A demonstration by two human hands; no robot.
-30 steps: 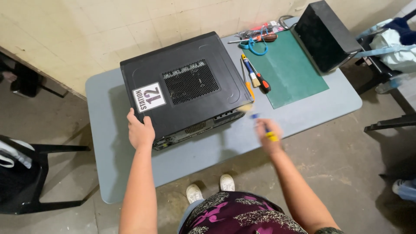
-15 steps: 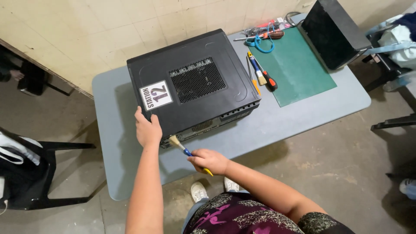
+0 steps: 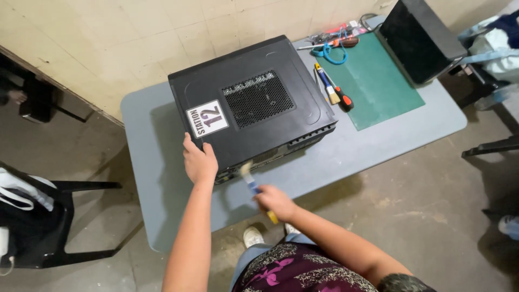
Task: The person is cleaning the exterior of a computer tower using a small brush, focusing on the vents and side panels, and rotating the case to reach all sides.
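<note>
Big black computer case (image 3: pixel 254 105) lying flat on the grey counter (image 3: pixel 162 178), near the wall, with a mesh vent on top and a white sticker by its left corner. Left hand (image 3: pixel 199 161) pressed on the case's near left corner, fingers spread a little over the edge. Right hand (image 3: pixel 274 201) closed around a small brush (image 3: pixel 253 184) with a blue and yellow handle, bristles up against the case's front side, picture a bit blurry there. Green mat (image 3: pixel 378 89) lying on the counter to the right of the case. Two more brushes or tools (image 3: pixel 332 92) lying on the mat's left edge, just beside the case. Blue loop and a few small tools (image 3: pixel 332 46) at the far end of the mat. Another black box (image 3: pixel 419 35) standing on the far right corner. Black chair (image 3: pixel 38 221) on the floor at the left, well apart from the counter. White shoes (image 3: pixel 254 236) showing under the counter's edge.
</note>
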